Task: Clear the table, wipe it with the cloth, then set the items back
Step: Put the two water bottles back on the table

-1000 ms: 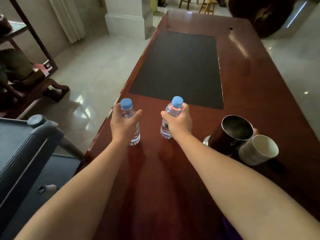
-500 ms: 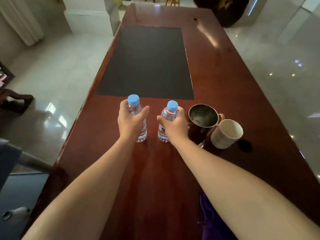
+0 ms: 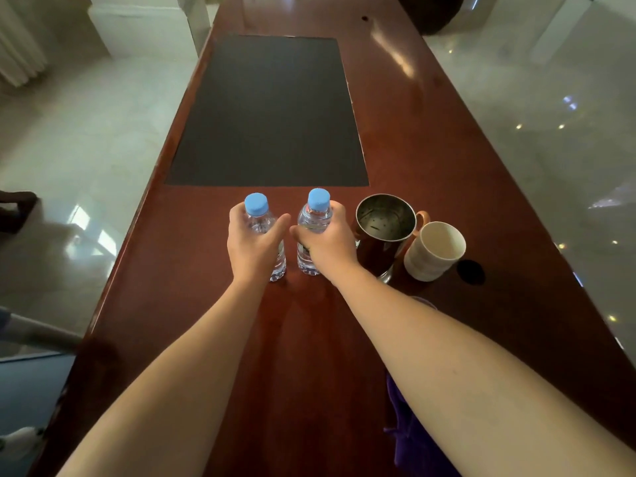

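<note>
Gripping two small water bottles, one per hand, both upright on the wooden table [image 3: 447,139]. My left hand [image 3: 253,244] is wrapped round the left bottle [image 3: 261,218], thumb across the front; its base sits on the wood. My right hand [image 3: 328,242] is curled round the right bottle [image 3: 315,211], base also looks down on the surface. Both have blue caps, the two stand close side by side. Just right of the right hand: metal cup [image 3: 385,228] with an orange handle, then a cream mug [image 3: 435,251] touching or nearly touching it, can't tell which. Purple cloth [image 3: 409,438] lies at the near edge under my right forearm. Dark mat [image 3: 272,111] sits beyond the bottles.
</note>
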Demonstrator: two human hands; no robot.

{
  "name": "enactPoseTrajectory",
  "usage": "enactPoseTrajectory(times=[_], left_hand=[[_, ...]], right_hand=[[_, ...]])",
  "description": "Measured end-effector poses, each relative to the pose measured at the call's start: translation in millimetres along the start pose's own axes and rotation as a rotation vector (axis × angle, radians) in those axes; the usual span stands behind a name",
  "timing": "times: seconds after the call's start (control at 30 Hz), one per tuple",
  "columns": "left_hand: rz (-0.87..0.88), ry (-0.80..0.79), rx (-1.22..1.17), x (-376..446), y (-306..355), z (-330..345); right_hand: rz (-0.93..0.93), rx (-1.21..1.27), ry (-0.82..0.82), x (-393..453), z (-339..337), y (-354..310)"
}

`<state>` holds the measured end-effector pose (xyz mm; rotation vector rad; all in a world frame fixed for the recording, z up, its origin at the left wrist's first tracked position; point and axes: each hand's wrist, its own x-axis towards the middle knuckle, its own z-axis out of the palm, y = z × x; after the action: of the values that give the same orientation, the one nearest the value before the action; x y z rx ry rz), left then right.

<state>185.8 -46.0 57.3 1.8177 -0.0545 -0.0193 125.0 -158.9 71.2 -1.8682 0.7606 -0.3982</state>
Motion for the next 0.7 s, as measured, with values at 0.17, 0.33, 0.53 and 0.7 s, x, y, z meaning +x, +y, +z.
enactPoseTrajectory(times=[0.17, 0.33, 0.53, 0.7], left_hand=[[-0.005, -0.066, 0.012, -4, 6, -6], [0.040, -0.118, 0.046, -7, 12, -18], [0.253, -0.087, 0.407, -8, 41, -37], [0.404, 0.062, 0.795, -36, 75, -50]], right_hand=[[0.021, -0.015, -0.007, -1, -1, -3], [0.079, -0.061, -0.057, -1, -5, -11], [0.101, -0.163, -0.055, -14, -24, -28], [0.014, -0.362, 0.044, -42, -53, -48]])
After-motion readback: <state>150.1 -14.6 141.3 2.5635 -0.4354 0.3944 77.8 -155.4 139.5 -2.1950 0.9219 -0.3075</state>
